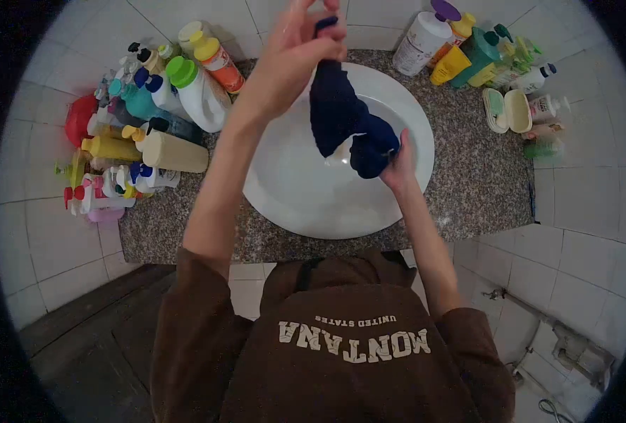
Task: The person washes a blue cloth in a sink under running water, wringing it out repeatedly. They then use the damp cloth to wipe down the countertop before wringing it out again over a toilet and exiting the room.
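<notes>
A dark navy cloth [338,106] hangs in folds over the white sink basin [285,190]. My left hand [295,56] is raised at the far side of the basin, its fingers closed around the upper end of the cloth. Lower and to the right, my right hand [401,163] holds the bunched lower part of the cloth from its right side. Most of the right fingers are hidden behind the fabric. What kind of cloth item it is cannot be made out.
Bottles crowd the left of the granite counter [461,183], including a white jug with a green cap [197,92] and a cream pump bottle [175,151]. More bottles and a yellow tube [449,67] stand at the back right, near an opened soap box [507,111]. Tiled walls enclose the counter.
</notes>
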A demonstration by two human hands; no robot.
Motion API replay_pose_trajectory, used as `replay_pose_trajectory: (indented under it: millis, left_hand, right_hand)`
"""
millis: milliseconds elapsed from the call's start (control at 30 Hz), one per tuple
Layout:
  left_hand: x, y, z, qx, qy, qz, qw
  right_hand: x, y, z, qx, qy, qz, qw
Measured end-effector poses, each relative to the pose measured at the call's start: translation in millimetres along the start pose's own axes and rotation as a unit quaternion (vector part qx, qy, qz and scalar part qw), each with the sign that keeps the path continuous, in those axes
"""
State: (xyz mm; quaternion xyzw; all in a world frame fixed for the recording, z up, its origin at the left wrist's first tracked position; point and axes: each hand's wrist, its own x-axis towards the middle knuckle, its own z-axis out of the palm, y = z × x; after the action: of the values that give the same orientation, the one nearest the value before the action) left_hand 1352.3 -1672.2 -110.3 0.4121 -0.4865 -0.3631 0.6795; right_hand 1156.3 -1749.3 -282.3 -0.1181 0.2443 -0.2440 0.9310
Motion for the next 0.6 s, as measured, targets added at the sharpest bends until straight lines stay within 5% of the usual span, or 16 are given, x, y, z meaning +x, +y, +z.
replay_pose_trajectory:
  millis: [233,533,567,600]
  left_hand:
    - [63,51,-35,0.091,-0.02,0.057,0.994]
    - [152,124,-16,0.182,-0.012,0.164,0.969]
    - [155,128,-9,0.186,-0.005,0.172,0.967]
    - [155,130,-3,0.192,0.003,0.18,0.965]
  right_hand:
    - [7,-7,-19,-0.183,-0.026,0.037,0.982]
    - [-3,-38,32,-0.396,-0.067,0.062,0.914]
    - [-5,-38,41,-0.54,-0.054,-0.134,0.829]
    - [-6,-38,50,-0.646,-0.041,-0.324,0.69]
